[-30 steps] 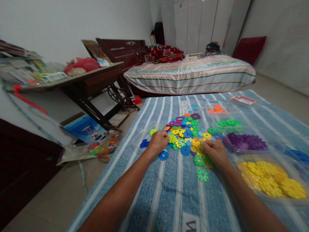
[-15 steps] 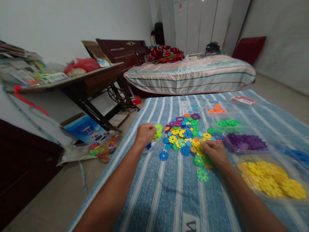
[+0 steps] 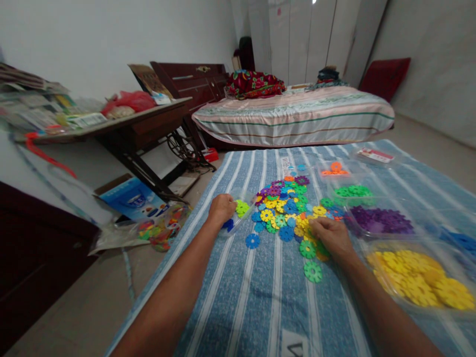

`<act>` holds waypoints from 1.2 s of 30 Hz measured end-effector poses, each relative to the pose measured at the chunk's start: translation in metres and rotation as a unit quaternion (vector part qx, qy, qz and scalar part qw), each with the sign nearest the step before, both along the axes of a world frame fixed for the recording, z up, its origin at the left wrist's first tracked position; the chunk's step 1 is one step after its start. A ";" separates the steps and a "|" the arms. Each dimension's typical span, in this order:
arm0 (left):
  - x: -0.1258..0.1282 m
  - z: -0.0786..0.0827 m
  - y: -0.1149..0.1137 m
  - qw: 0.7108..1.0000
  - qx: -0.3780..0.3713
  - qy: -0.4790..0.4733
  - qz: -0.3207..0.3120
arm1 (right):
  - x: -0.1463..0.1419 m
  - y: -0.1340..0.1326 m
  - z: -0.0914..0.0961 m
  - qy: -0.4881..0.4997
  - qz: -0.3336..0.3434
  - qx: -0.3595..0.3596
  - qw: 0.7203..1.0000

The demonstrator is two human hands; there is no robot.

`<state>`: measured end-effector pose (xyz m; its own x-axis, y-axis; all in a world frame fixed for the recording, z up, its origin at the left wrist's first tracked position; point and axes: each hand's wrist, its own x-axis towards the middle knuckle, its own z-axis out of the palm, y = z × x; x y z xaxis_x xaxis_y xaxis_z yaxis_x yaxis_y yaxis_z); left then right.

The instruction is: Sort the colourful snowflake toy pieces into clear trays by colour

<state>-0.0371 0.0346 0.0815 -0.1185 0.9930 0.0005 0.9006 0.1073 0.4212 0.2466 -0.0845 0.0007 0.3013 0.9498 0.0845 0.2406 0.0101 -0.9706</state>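
A blue-and-white striped cloth [image 3: 253, 297] fills the bottom centre of the frame, and at lower right a clear tub of yellow discs [image 3: 420, 277] sits on it. Left of that tub, right of centre, a loose green disc [image 3: 313, 271] lies below the right hand [image 3: 330, 235], whose fingers are curled narrow against yellow pieces at the edge of a mixed pile [image 3: 278, 208]; whether it grips one, I cannot tell. The pile of notched, flower-shaped discs spreads over the middle of the frame, with a blue disc [image 3: 252, 241] just apart at its lower left. Left of the pile, the left hand [image 3: 222, 208] is at a clear tub [image 3: 240, 226], fingers drawn together beside lime-green discs [image 3: 242, 208] and above dark blue pieces [image 3: 228, 224]; its grip is hidden too. Right of centre, going back, come tubs of purple discs [image 3: 381, 219], green discs [image 3: 353, 191] and orange discs [image 3: 335, 169]. Beyond the cloth, a bed [image 3: 293, 121] crosses the upper middle, bearing a red floral bundle [image 3: 255, 84], and a pale wardrobe [image 3: 293, 39] stands behind.
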 end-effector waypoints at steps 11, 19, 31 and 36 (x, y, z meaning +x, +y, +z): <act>0.009 0.024 -0.039 0.989 0.117 -0.014 -0.085 | 0.001 0.002 -0.002 -0.006 -0.005 0.011 1.000; 0.052 0.008 -0.091 0.956 0.058 -0.042 -0.283 | 0.002 0.003 -0.005 0.006 -0.004 0.012 1.000; 0.098 -0.023 -0.134 0.929 -0.069 0.013 -0.362 | 0.003 0.005 -0.004 0.023 -0.008 0.010 1.000; 0.128 -0.033 -0.158 0.917 -0.074 0.070 -0.386 | 0.003 0.005 -0.005 0.048 -0.015 0.013 0.999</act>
<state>0.0909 -0.1233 0.0485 0.6112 0.7709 -0.1793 0.7761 -0.5392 0.3272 0.2500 -0.0791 -0.0044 0.3378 0.9380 0.0773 0.1466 0.0287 -0.9888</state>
